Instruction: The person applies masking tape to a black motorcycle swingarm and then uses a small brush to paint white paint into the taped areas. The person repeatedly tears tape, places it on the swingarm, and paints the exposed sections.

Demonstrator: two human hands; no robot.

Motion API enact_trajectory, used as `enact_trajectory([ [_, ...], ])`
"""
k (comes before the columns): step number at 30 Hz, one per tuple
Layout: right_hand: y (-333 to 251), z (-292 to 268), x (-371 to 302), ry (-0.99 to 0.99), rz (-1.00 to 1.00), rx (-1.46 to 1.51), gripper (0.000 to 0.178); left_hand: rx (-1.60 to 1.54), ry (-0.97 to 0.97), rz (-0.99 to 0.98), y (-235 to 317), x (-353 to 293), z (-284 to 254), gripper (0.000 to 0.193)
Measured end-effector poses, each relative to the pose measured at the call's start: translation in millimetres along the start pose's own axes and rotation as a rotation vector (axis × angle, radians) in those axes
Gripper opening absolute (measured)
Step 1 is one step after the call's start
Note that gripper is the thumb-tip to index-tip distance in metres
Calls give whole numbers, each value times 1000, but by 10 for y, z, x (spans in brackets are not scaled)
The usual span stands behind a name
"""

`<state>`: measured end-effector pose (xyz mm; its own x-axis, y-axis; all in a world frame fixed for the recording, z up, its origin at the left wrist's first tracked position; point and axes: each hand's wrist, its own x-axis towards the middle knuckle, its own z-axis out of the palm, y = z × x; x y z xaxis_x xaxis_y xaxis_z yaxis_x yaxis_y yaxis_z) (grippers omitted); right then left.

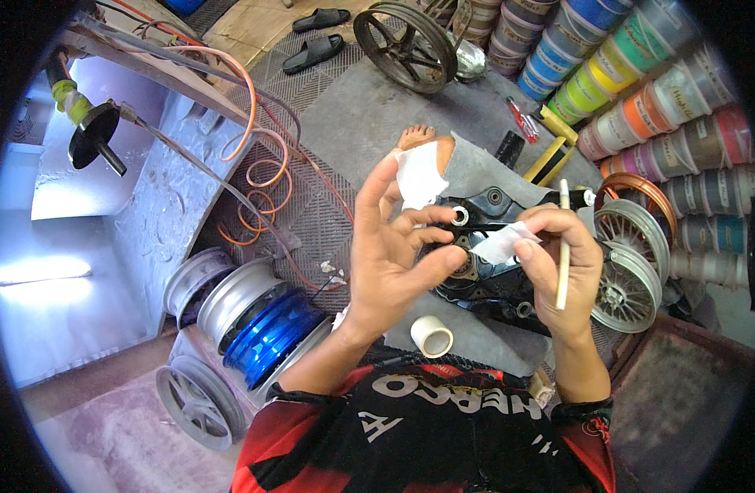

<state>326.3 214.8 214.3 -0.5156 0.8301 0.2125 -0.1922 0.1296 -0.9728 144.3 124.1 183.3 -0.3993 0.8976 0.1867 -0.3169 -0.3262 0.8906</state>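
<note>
My left hand (pixel 385 255) is open, fingers spread and curved, above a black metal part (pixel 492 197) with round bosses. A torn white piece (pixel 422 175), like masking tape or paper, shows at its index fingertip; whether it sticks there I cannot tell. Close to the other fingertips is a small metal ring (pixel 459 216). My right hand (pixel 570 267) pinches another white piece (pixel 499 245) between thumb and forefinger. A slim pale stick (pixel 564 246) stands across the same hand, tucked between its fingers. Nearer my body, a roll of cream masking tape (pixel 432 337) rests on the grey cloth.
Silver and blue wheel rims (pixel 266 333) stand at the left, beside a coiled orange hose (pixel 266 185). Stacked paint tubs (pixel 616 70) line the far right, above spoked rims (pixel 630 283). A dark wheel (pixel 404 45) and black sandals (pixel 313 53) lie at the back.
</note>
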Motion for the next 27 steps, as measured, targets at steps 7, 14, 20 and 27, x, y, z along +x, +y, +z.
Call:
enact_trajectory([
  [7, 119, 97, 216, -49, 121, -185, 12, 13, 47, -109, -38, 91, 58, 98],
  [14, 234, 88, 439, -134, -189, -673, 13, 94, 124, -179, -196, 91, -84, 100],
  [20, 334, 79, 454, -140, -104, -661, 14, 94, 140, -246, -221, 91, -124, 100],
  [27, 330, 59, 482, -153, -81, -704, 17, 95, 167, -281, -200, 111, -110, 98],
])
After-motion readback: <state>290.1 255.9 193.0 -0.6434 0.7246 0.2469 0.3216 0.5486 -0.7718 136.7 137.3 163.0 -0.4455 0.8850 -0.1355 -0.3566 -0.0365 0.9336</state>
